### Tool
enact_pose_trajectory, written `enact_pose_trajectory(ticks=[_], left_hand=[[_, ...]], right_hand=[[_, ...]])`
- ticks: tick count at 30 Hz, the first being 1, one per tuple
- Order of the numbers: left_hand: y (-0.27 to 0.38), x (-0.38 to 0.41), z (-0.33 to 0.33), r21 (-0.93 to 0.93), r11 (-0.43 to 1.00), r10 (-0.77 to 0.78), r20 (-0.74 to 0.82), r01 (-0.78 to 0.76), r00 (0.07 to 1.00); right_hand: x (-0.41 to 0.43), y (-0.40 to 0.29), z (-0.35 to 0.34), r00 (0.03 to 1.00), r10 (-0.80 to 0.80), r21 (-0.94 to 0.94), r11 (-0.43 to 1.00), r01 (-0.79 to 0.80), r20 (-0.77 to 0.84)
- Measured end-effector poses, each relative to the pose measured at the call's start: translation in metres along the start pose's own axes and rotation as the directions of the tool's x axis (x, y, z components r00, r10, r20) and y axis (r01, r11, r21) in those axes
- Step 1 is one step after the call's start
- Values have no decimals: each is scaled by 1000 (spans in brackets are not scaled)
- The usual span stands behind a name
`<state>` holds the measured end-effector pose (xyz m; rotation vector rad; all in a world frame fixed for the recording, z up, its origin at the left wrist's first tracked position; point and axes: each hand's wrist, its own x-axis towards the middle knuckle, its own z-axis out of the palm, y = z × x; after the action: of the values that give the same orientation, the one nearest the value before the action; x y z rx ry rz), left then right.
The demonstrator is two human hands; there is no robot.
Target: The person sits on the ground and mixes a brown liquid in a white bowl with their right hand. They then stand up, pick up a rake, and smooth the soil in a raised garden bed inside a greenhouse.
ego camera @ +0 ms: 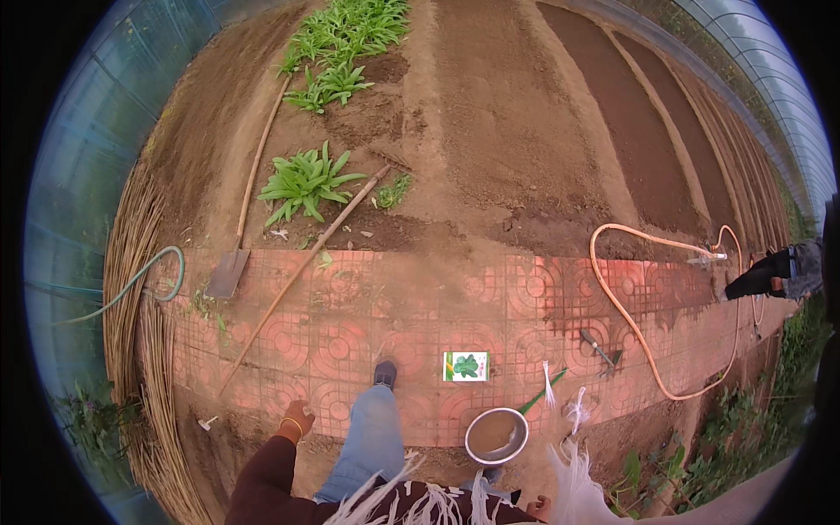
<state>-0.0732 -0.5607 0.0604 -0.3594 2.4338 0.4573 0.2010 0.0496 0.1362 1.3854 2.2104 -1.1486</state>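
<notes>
My left hand (298, 417), with a yellow band at the wrist, hangs over the lower edge of the red paving and touches nothing; its fingers look loosely curled and apart. At the bottom edge my right hand (539, 508) shows only in part, and whether it holds anything cannot be told. Near it stands a metal bowl (497, 436) of brownish contents. A green-handled tool (543, 396) reaches out from behind the bowl. On the paving lie a seed packet (466, 366) with a leafy-vegetable picture, bundles of white string (548, 384) and a small hand hoe (598, 348).
A long-handled rake (308, 262) and a shovel (228, 273) lie at the left, near dry stalks (125, 289) and a green hose (177, 275). An orange hose (623, 315) loops at right, where another person (774, 272) stands. Soil beds (512, 131) and leafy plants (305, 184) lie ahead.
</notes>
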Motion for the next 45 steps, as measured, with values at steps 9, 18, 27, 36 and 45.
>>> enact_pose_trajectory(ticks=[9,18,27,36,45], left_hand=[[-24,76,-103,-310,934,-126,178,177,976],[-16,165,-187,-252,948,-188,56,196,981],[45,489,-124,130,982,-148,70,138,987],[22,769,-41,268,954,-147,16,137,989],[37,744,-80,-84,995,58,74,-51,996]], right_hand=[[16,-355,77,933,-350,118,933,340,82],[87,-535,267,748,-538,156,839,522,389],[160,-584,331,832,-438,-52,875,482,340],[154,-587,361,910,-185,-183,946,268,371],[156,-579,372,890,-111,-371,881,294,441]])
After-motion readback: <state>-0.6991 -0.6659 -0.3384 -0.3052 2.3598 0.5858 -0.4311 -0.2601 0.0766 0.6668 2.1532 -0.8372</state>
